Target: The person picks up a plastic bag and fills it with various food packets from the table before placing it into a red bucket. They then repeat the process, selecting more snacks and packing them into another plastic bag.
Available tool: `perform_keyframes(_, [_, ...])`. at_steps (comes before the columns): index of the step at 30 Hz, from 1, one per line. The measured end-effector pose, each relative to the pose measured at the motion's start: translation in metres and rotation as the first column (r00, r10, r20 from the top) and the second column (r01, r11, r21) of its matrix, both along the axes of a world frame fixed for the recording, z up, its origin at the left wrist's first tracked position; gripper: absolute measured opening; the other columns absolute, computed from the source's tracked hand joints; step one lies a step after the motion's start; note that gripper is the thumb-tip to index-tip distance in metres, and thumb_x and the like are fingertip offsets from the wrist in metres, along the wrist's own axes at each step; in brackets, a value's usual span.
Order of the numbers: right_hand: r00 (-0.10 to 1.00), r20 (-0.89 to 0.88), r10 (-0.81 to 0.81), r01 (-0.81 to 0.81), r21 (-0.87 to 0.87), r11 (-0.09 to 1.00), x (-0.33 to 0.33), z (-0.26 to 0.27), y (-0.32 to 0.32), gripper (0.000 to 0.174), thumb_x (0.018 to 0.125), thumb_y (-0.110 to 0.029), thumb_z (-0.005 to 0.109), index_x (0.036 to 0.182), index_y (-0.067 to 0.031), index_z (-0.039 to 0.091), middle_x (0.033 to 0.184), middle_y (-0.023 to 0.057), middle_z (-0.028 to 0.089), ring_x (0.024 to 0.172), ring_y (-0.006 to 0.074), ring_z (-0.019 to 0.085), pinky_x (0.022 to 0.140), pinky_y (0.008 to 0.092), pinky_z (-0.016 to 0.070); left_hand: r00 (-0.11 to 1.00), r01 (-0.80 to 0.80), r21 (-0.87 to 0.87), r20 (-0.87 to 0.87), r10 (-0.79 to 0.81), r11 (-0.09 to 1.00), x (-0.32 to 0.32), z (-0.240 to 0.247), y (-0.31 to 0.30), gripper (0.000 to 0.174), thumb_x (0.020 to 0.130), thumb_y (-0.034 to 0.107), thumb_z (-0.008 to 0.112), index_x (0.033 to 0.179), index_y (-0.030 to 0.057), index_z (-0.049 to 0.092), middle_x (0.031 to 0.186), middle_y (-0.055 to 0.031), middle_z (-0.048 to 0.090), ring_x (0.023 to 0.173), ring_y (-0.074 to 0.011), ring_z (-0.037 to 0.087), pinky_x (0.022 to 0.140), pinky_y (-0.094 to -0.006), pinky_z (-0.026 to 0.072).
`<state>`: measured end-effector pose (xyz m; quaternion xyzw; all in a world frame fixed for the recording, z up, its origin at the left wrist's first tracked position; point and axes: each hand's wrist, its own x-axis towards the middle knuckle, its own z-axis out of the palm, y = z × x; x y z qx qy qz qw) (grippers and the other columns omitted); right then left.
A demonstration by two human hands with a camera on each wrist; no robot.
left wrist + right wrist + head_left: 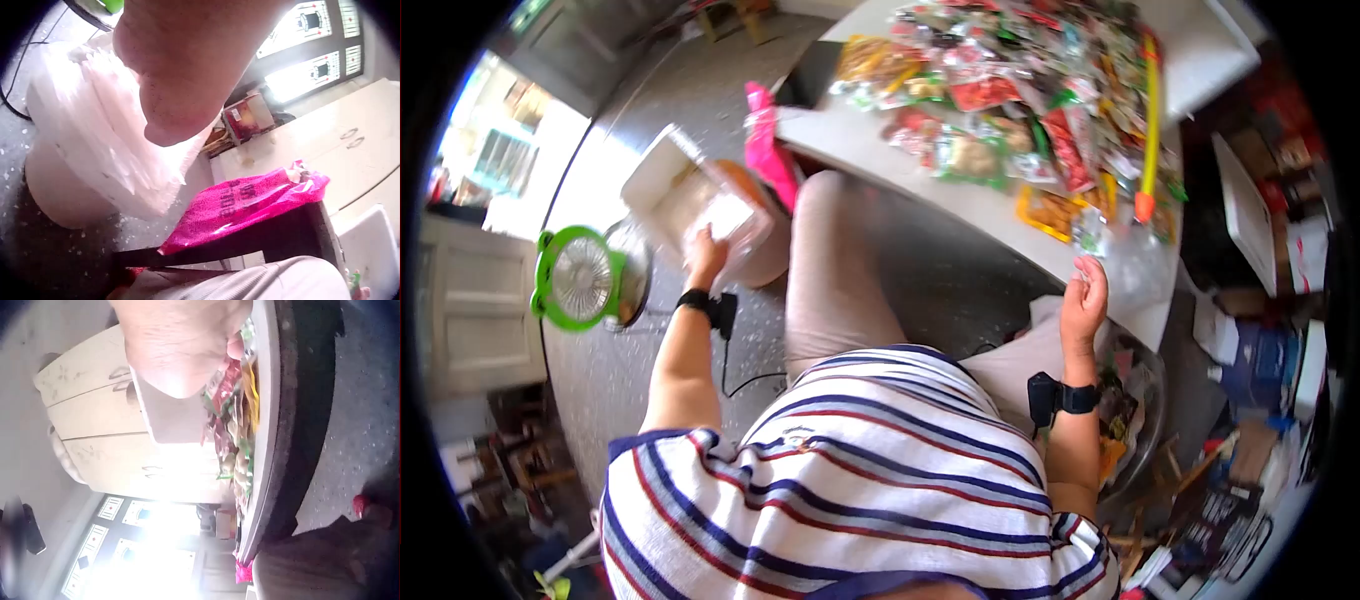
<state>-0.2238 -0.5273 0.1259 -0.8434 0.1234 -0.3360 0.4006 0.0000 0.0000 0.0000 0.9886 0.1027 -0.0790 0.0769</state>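
My left hand [706,260] is at the near side of a white container [650,180] of clear plastic [720,215], thumb on top and the other fingers hidden in the plastic. In the left wrist view, the hand [181,75] covers part of the plastic [106,119]. My right hand [1084,305] is raised at the table's front edge with fingers curled, beside blurred clear plastic [1138,265]; whether it grips that plastic is unclear. Colourful packets [975,155] lie heaped beyond it. The right wrist view shows the hand [187,344] close to packets [228,431], fingertips mostly hidden.
A yellow stick with an orange end [1149,130] lies on the packets. A pink bag [770,150] hangs at the table's left corner. A green-rimmed fan [580,278] stands at the left. By my right forearm is a large bowl [1155,400] holding packets.
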Motion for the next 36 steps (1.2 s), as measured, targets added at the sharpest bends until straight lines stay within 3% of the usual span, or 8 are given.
perform_keyframes(4, [0.996, -0.049, 0.07, -0.069, 0.006, 0.998, 0.014, -0.007, 0.016, 0.022, 0.074, 0.004, 0.041, 0.096, 0.0038, 0.046, 0.1, 0.0139, 0.048, 0.087, 0.0193, 0.05, 0.068, 0.0257, 0.0422, 0.999, 0.022, -0.005, -0.047, -0.022, 1.0, -0.015, -0.015, -0.012, 0.043, 0.07, 0.025, 0.047, 0.111, 0.0106, 0.044, 0.111, -0.0126, 0.045, 0.105, -0.0286, 0.04, 0.088, -0.0389, 0.0318])
perform_keyframes(10, [0.996, -0.069, 0.062, -0.059, 0.047, 0.997, 0.011, -0.019, 0.023, 0.021, 0.075, 0.003, 0.041, 0.095, 0.0037, 0.046, 0.099, 0.0134, 0.048, 0.087, 0.0188, 0.049, 0.07, 0.026, 0.0417, 0.973, -0.049, 0.093, 0.229, 0.026, 0.994, -0.013, 0.01, -0.004, 0.039, 0.073, 0.031, 0.044, 0.107, 0.0114, 0.047, 0.108, -0.0111, 0.047, 0.102, -0.0281, 0.042, 0.085, -0.0391, 0.0337])
perform_keyframes(17, [0.993, -0.095, 0.075, -0.068, 0.077, 0.995, 0.014, -0.023, 0.026, 0.019, 0.075, 0.003, 0.041, 0.094, 0.0036, 0.046, 0.099, 0.0136, 0.049, 0.089, 0.02, 0.049, 0.076, 0.0277, 0.0402, 0.992, 0.045, 0.08, -0.125, -0.035, 0.996, 0.004, 0.014, 0.009, 0.035, 0.075, 0.028, 0.042, 0.105, 0.0124, 0.05, 0.103, -0.0137, 0.051, 0.099, -0.0279, 0.046, 0.084, -0.0374, 0.0363])
perform_keyframes(22, [0.991, -0.099, 0.095, -0.089, 0.062, 0.994, 0.016, -0.023, 0.03, 0.017, 0.075, 0.003, 0.041, 0.091, 0.0036, 0.047, 0.099, 0.0142, 0.048, 0.089, 0.021, 0.049, 0.076, 0.0281, 0.0403, 0.993, 0.098, 0.074, 0.055, -0.102, 0.992, 0.012, 0.004, 0.017, 0.022, 0.07, 0.023, 0.045, 0.077, 0.0068, 0.057, 0.075, -0.0171, 0.056, 0.074, -0.0315, 0.054, 0.066, -0.0393, 0.0432])
perform_keyframes(27, [0.993, -0.079, 0.086, -0.084, 0.026, 0.996, 0.022, -0.021, 0.032, 0.016, 0.073, 0.003, 0.042, 0.088, 0.0022, 0.049, 0.095, 0.0141, 0.05, 0.086, 0.0223, 0.05, 0.075, 0.0287, 0.0406, 1.0, 0.03, -0.086, -0.003, -0.03, 0.996, 0.013, 0.015, 0.021, 0.024, 0.066, 0.027, 0.05, 0.076, 0.0055, 0.055, 0.078, -0.0161, 0.056, 0.075, -0.0319, 0.054, 0.064, -0.0393, 0.0425])
perform_keyframes(30, [0.993, -0.074, 0.09, -0.095, -0.073, 0.993, 0.025, -0.008, 0.036, 0.015, 0.071, 0.002, 0.044, 0.085, 0.0017, 0.049, 0.089, 0.0147, 0.052, 0.084, 0.0269, 0.05, 0.076, 0.0311, 0.0397, 0.992, 0.057, -0.205, 0.121, -0.032, 0.977, 0.016, 0.02, 0.022, 0.03, 0.068, 0.032, 0.051, 0.068, 0.0021, 0.053, 0.068, -0.0172, 0.055, 0.066, -0.0318, 0.054, 0.059, -0.0381, 0.0412])
perform_keyframes(33, [0.992, -0.06, 0.115, -0.12, -0.085, 0.989, 0.028, -0.006, 0.035, 0.014, 0.072, 0.002, 0.045, 0.086, 0.002, 0.048, 0.089, 0.015, 0.051, 0.083, 0.0267, 0.05, 0.074, 0.0308, 0.0407, 0.959, -0.014, -0.476, 0.243, 0.147, 0.879, 0.017, 0.034, 0.022, 0.026, 0.073, 0.027, 0.054, 0.072, 0.0006, 0.054, 0.059, -0.01, 0.052, 0.055, -0.0175, 0.048, 0.053, -0.0315, 0.0395])
perform_keyframes(36, [0.988, -0.004, 0.156, -0.156, -0.052, 0.986, 0.034, -0.003, 0.037, 0.013, 0.073, 0.001, 0.045, 0.086, 0.0024, 0.047, 0.088, 0.0149, 0.052, 0.081, 0.0253, 0.051, 0.068, 0.029, 0.0434, 0.917, 0.088, -0.714, 0.33, 0.223, 0.695, 0.018, 0.057, 0.011, 0.022, 0.075, 0.022, 0.055, 0.067, 0.0018, 0.053, 0.057, -0.001, 0.047, 0.051, -0.0085, 0.042, 0.045, -0.0238, 0.035])
